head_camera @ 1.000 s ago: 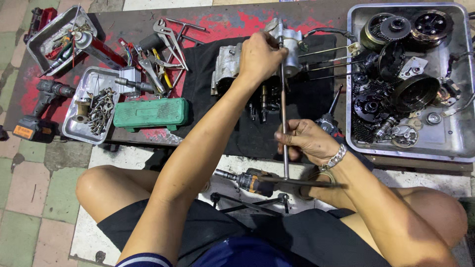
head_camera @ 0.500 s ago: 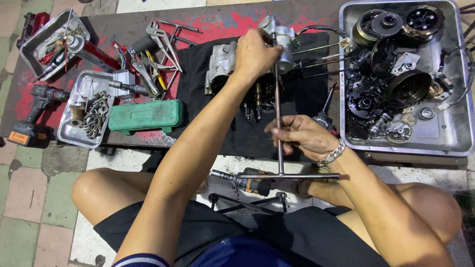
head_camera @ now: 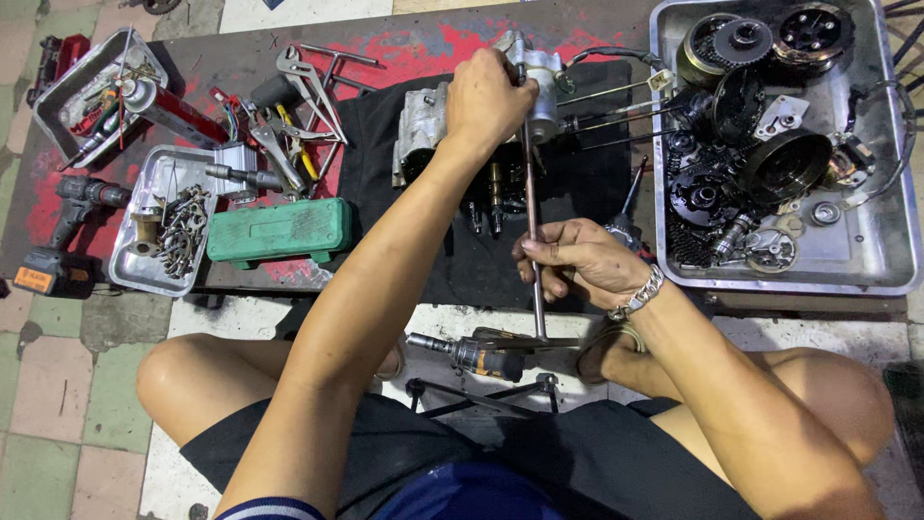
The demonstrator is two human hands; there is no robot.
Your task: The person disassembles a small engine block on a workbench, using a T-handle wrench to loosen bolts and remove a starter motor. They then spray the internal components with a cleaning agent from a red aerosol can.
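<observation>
The left hand (head_camera: 486,96) reached forward over the black cloth (head_camera: 462,260) and its grip was closed around the top end of a long T-handle wrench (head_camera: 531,221), right against the grey engine casing (head_camera: 525,91) that lay on the cloth. The right hand (head_camera: 577,260) sat nearer the body, fingers curled loosely round the lower part of the same steel shaft, a metal bracelet (head_camera: 640,294) on its wrist. The shaft ran almost straight from the casing back to its crossbar, which hung above a cordless driver (head_camera: 476,354) on the pale floor between the knees. To the right, a large metal tray (head_camera: 866,270) held dark gears, clutch parts and round covers. To the left on the red-stained surface (head_camera: 404,48) lay a green plastic case (head_camera: 279,229), a small tray (head_camera: 130,270) of bolts, pliers (head_camera: 298,82) and loose spanners, with a cordless drill (head_camera: 63,226) at the far edge and another tray (head_camera: 58,101) of tools beyond it
</observation>
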